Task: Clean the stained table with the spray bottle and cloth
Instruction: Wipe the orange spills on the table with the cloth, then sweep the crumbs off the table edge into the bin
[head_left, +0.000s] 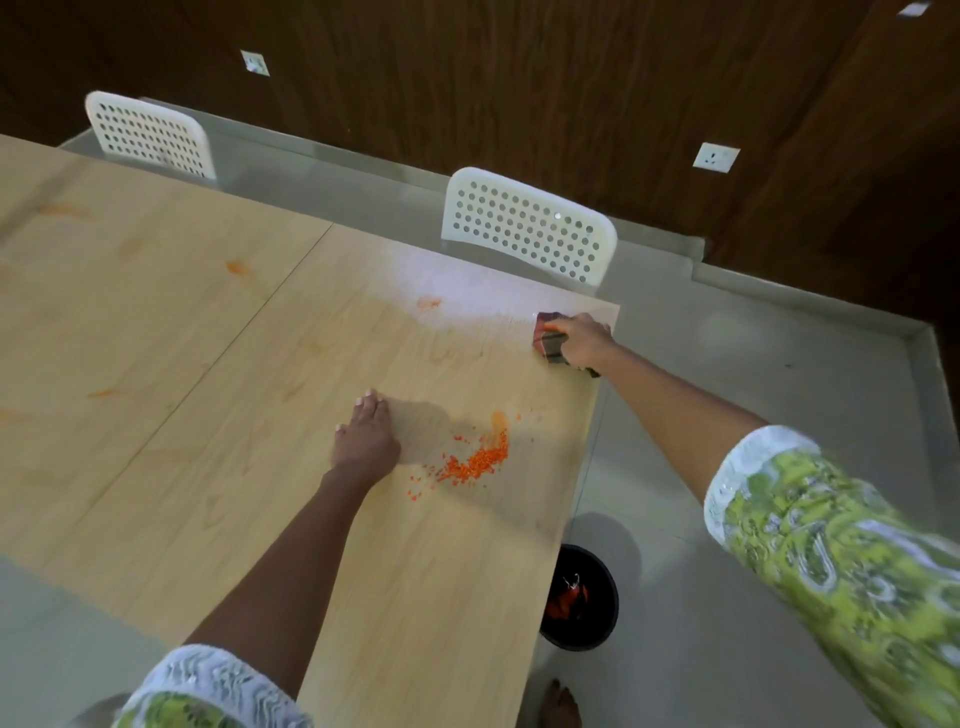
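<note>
Wiping step: your right hand (582, 340) grips cloth (550, 340) at table (208, 364) far corner. Left hand (363, 441) flat, fingers straight, bracing. Spray bottle unseen. Next: drag toward orange crumbs (475, 462).

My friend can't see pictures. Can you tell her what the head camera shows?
A person's right hand grips a cloth at the far corner of a wooden table, while the left hand rests flat beside a pile of orange crumbs. Two white chairs and a black bin stand around the table.
</note>
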